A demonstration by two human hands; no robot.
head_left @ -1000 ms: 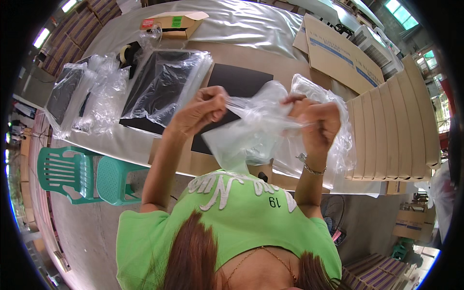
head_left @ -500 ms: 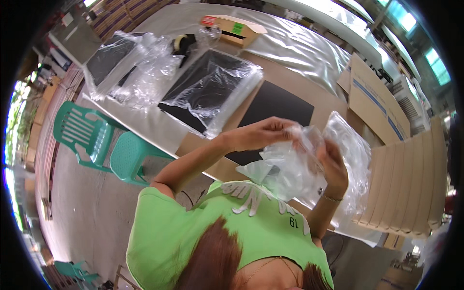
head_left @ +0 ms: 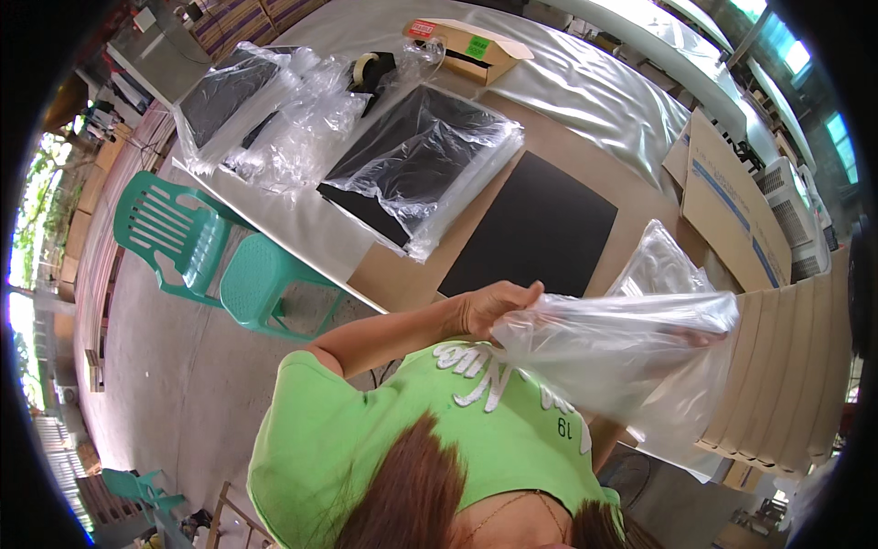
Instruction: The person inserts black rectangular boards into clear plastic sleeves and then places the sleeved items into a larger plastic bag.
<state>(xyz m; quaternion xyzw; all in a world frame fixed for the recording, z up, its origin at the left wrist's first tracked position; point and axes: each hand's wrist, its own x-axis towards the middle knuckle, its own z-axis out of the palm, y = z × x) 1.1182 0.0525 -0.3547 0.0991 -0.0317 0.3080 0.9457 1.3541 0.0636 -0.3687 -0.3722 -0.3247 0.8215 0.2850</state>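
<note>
A clear plastic bag [head_left: 622, 352] is stretched out sideways in front of my chest. My left hand [head_left: 496, 308] pinches its left end between thumb and fingers. Toward the bag's right end, my right hand [head_left: 700, 339] shows only dimly through the plastic, so its fingers cannot be made out. Just beyond the bag, a flat black rectangular sheet [head_left: 540, 224] lies bare on brown cardboard [head_left: 389, 274]. More clear plastic [head_left: 660, 256] lies on the table behind the bag's right part.
Farther left lie black panels in clear plastic [head_left: 425, 151], crumpled plastic [head_left: 306, 137] and a tape dispenser [head_left: 370, 71]. An open cardboard box [head_left: 476, 55] stands at the back. Cardboard pieces [head_left: 777, 366] stand at the right. A green chair [head_left: 174, 224] and stool [head_left: 270, 279] are left of the table.
The bag has gone from bunched up between both hands to spread wide. My right hand has moved right, behind or inside the plastic; my left hand has come lower, uncovering more black sheet.
</note>
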